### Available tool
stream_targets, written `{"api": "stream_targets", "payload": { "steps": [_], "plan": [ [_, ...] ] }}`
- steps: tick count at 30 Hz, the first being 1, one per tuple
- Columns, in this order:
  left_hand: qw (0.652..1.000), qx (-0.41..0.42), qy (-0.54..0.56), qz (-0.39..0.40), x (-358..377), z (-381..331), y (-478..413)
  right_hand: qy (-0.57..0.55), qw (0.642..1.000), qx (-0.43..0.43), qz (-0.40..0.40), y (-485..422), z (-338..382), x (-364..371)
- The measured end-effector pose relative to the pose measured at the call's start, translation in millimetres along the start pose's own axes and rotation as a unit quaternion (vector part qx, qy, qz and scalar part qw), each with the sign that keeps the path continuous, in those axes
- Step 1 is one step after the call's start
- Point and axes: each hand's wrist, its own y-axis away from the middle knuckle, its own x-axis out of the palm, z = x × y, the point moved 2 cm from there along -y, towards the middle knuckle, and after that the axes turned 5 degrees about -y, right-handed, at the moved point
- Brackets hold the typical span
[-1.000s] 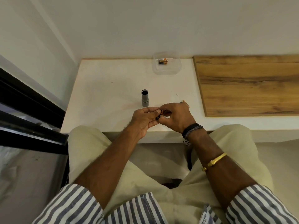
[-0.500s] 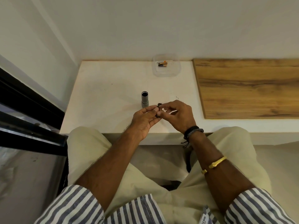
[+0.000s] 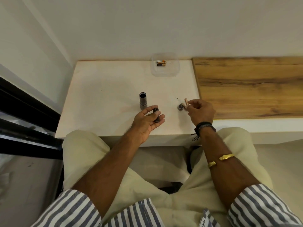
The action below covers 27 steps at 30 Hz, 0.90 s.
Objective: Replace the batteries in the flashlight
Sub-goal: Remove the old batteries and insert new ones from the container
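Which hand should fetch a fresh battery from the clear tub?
Right, probably. The right hand is nearer the clear tub at the table's back edge and pinches only a small copper-coloured battery, easily set down by the cap. The left hand cradles the black battery holder.

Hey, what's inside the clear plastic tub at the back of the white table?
The clear plastic tub holds two small copper-and-black batteries side by side near its far wall. Nothing covers them; no other contents visible.
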Motion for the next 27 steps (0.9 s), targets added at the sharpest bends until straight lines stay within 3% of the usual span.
{"api": "stream_targets", "payload": {
  "steps": [7,20,23,25,27],
  "plan": [
    [0.997,-0.017,0.008,0.07,2,-1,1,0.134,0.99,-0.042,-0.011,-11,-15,6],
    [0.993,0.001,0.032,0.117,5,-6,5,0.159,0.986,-0.048,-0.013,-12,-17,8],
    [0.994,0.018,-0.001,0.109,4,-7,5,0.097,0.993,-0.067,-0.022,0,-2,8],
    [0.993,0.048,-0.06,0.093,5,-6,5,0.0,0.998,-0.036,0.047,13,12,13],
    [0.989,0.078,-0.104,0.074,4,-5,3,-0.092,0.98,0.044,0.173,31,25,21]
  ]
}}
